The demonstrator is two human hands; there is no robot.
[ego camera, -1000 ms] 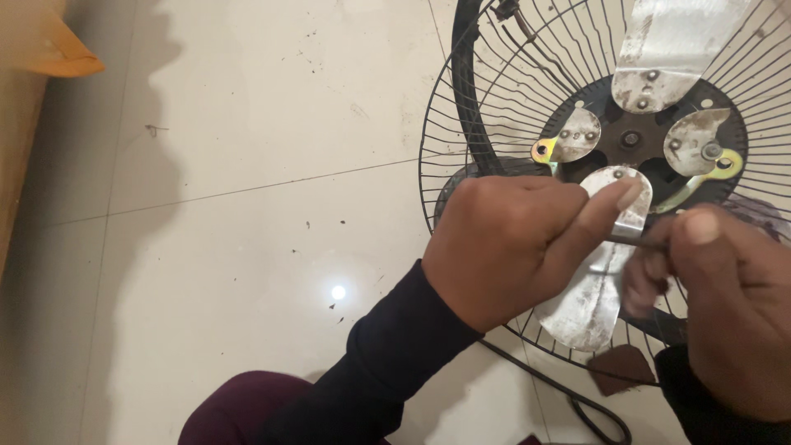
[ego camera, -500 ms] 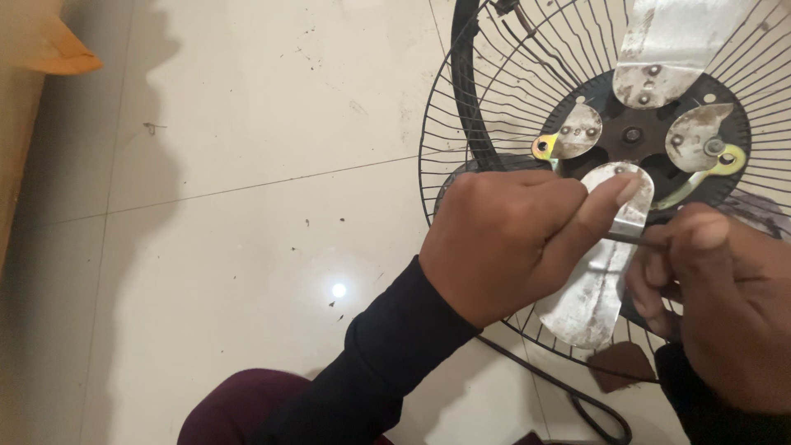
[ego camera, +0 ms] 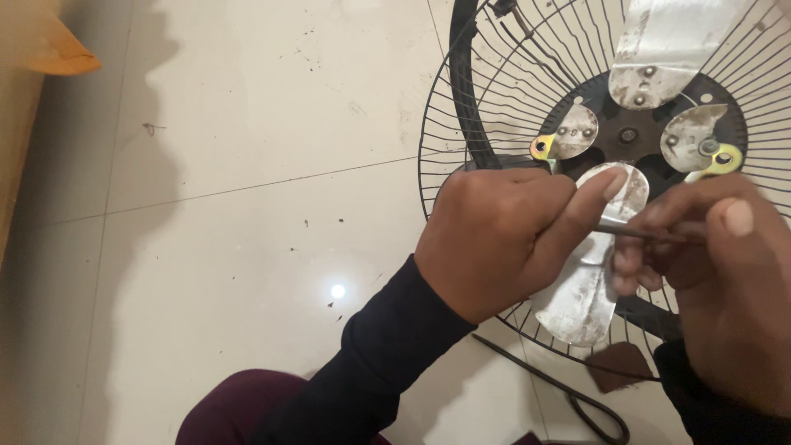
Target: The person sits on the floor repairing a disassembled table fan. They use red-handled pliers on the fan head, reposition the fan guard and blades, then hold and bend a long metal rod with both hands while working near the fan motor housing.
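Left hand (ego camera: 503,239): reaching in from a dark sleeve, grip curling closed, thumb pressing the nearest metal fan blade (ego camera: 589,272).
Right hand (ego camera: 725,272): grip pinching a thin metal tool (ego camera: 638,231), its tip meeting the blade.
Fan guard (ego camera: 449,132): lying on the tiled floor (ego camera: 247,165), the blades resting inside it.

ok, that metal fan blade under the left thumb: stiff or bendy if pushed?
Probably springy: the fan blade looks like thin sheet metal, fixed only at the hub. Its free tip would likely flex under a push from the left hand. Likely light for its size. The stained, dull surface suggests it is not very slippery, though the thin edges may be sharp.
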